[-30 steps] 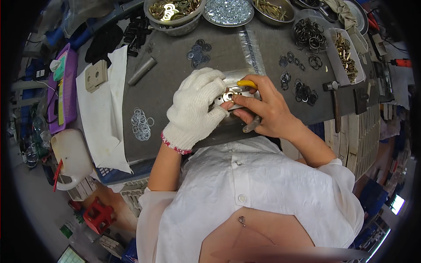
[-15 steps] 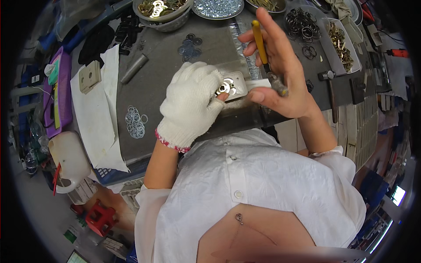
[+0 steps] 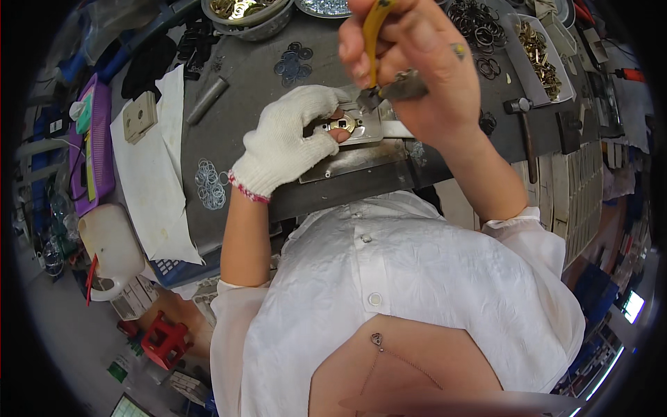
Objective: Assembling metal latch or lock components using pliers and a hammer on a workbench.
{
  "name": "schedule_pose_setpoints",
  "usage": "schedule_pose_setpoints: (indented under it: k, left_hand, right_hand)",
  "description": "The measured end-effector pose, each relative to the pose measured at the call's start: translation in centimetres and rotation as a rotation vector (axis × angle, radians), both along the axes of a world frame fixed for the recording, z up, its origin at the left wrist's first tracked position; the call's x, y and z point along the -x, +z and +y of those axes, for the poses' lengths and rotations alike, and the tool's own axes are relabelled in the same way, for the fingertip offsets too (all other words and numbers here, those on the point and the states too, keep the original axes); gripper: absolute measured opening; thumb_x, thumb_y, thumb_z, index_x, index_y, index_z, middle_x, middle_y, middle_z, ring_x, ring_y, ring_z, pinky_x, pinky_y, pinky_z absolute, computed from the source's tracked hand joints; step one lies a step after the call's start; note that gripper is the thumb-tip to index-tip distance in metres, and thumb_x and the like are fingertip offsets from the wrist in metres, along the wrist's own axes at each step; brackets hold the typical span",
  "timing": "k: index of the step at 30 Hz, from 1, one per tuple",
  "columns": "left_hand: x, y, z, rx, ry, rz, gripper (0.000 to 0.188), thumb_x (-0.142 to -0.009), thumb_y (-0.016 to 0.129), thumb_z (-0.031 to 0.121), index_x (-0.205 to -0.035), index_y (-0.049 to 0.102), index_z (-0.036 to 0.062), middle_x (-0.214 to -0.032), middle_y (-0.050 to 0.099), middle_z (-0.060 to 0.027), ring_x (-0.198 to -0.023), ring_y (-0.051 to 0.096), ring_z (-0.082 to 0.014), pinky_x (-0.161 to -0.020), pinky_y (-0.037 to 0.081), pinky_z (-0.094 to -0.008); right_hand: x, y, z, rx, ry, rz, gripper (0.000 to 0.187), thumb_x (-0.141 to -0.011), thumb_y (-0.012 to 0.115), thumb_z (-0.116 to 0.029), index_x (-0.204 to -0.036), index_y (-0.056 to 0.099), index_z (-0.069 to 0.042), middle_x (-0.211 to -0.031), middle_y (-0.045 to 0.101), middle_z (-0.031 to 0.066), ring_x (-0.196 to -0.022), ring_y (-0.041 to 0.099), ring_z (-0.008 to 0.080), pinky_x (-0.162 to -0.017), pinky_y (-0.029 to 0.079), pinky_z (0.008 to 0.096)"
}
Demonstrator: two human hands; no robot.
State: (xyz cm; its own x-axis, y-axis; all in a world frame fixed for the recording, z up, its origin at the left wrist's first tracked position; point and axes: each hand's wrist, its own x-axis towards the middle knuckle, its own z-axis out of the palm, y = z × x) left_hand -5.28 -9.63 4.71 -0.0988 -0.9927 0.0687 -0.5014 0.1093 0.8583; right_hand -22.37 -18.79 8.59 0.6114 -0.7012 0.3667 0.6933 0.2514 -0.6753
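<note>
Assembly, apparently
Silver rectangular metal plate held by white-gloved left hand; yellow-handled metal pliers grasped by bare right hand; careful aim seemingly needed.

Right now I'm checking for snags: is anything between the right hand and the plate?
Yes: the yellow-handled pliers in the right hand, head by the far edge of the metal plate; the gloved left hand partly covers its left side.

Hammer R of plate – rod on L

Glossy metal plate, matt rough-knit cloth glove, smooth plastic tool grip
</note>
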Motion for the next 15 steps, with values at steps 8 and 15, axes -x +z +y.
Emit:
schedule_pose_setpoints:
  k: [8, 15]
  left_hand:
    - [-0.7, 1.5, -1.5, -0.249, -0.109, 0.039, 0.035, -0.076, 0.077, 0.011, -0.105, 0.062, -0.0014, -0.094, 0.067, -0.0099, -0.086, 0.062, -0.0170, -0.080, 0.051, -0.0307]
    - [-1.4, 1.0, -2.7, -0.190, -0.188, -0.130, 0.037, -0.076, 0.078, 0.026, -0.106, 0.065, 0.0081, -0.092, 0.067, -0.0061, -0.084, 0.062, -0.0184, -0.078, 0.050, -0.0338]
  right_hand:
    - [-1.5, -1.3, 1.4, 0.109, -0.072, 0.205, 0.028, -0.098, 0.059, -0.014, -0.118, 0.051, 0.003, -0.092, 0.058, 0.0056, -0.081, 0.056, 0.0078, -0.070, 0.046, 0.0208]
    - [-1.0, -0.4, 1.9, 0.441, -0.149, 0.402, 0.026, -0.099, 0.052, -0.017, -0.119, 0.052, 0.001, -0.091, 0.060, 0.0110, -0.077, 0.051, 0.0102, -0.071, 0.046, 0.0248]
